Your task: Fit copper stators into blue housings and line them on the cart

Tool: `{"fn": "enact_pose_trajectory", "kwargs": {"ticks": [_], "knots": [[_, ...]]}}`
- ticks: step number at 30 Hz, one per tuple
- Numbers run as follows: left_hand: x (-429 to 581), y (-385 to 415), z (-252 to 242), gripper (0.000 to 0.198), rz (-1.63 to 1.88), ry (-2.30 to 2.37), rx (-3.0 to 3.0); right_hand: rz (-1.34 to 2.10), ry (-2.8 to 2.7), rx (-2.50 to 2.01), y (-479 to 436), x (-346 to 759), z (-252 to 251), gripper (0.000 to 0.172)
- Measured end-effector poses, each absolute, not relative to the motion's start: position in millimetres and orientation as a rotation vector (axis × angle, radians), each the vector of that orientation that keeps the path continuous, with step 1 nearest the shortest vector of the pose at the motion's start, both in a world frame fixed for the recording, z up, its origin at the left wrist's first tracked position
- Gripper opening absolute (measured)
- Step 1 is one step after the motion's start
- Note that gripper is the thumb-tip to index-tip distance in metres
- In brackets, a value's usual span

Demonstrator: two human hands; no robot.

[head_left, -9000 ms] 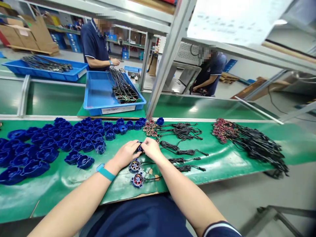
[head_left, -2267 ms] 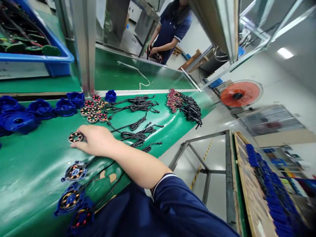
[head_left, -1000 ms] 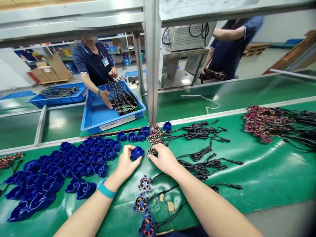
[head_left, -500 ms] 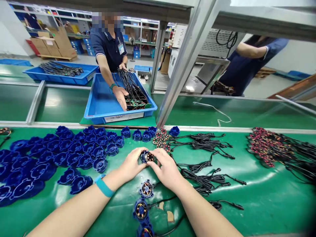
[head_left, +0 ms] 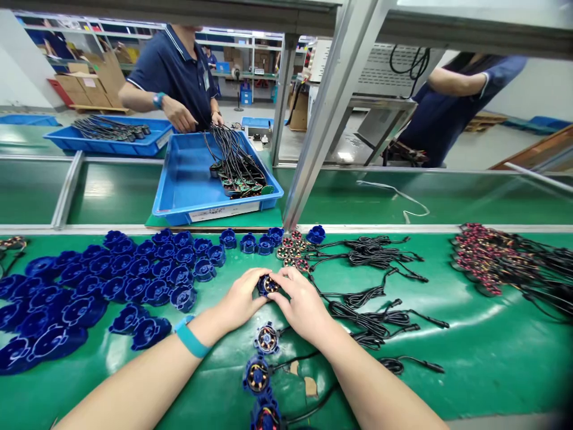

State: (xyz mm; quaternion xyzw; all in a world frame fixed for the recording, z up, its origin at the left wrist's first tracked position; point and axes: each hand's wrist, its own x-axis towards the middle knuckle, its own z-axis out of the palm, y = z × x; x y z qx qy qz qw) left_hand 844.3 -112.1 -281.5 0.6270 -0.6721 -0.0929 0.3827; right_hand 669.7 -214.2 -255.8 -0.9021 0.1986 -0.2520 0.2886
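My left hand (head_left: 243, 300) is closed around the side of a dark blue plastic housing (head_left: 262, 288). Fingers of my right hand (head_left: 303, 304) grip a round copper-wound motor stator (head_left: 271, 286), which sits at the housing's mouth; how deep it sits I cannot tell. Just below my hands, a blue housing with a stator in it (head_left: 267, 338) lies face up, and another filled housing (head_left: 258, 377) stands nearer me. Loose stators (head_left: 290, 253) with black cables are grouped beyond my right hand.
Many blue housings (head_left: 138, 269) cover the left of the green bench. Coiled black cables (head_left: 369, 254) and a heap of stators (head_left: 481, 260) lie to the right. Behind a metal post (head_left: 320, 131), a co-worker (head_left: 179, 77) stands at a blue tray (head_left: 183, 206) of cabled parts.
The stator has tipped from standing proud to lying flatter in the housing between my hands. The co-worker's reaching hand has left the tray and drawn back.
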Motion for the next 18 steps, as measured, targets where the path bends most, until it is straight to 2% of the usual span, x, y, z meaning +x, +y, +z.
{"fn": "enact_pose_trajectory", "kwargs": {"ticks": [3, 9, 13, 18], "knots": [[842.7, -112.0, -282.3, 0.054, -0.29, -1.669, 1.648, -0.663, 0.476, -2.415, -216.4, 668.5, -256.3, 0.033], [842.5, -111.2, -285.2, 0.07, -0.325, -1.658, 1.668, -0.608, 0.563, -2.544, -213.1, 669.5, -253.5, 0.029], [841.0, -109.5, -285.1, 0.072, -0.281, -1.693, 1.677, -0.551, 0.692, -2.623, -207.0, 673.9, -250.8, 0.03], [837.3, -107.0, -283.4, 0.069, -0.215, -1.711, 1.678, -0.565, 0.598, -2.545, -214.8, 669.6, -251.0, 0.035]]}}
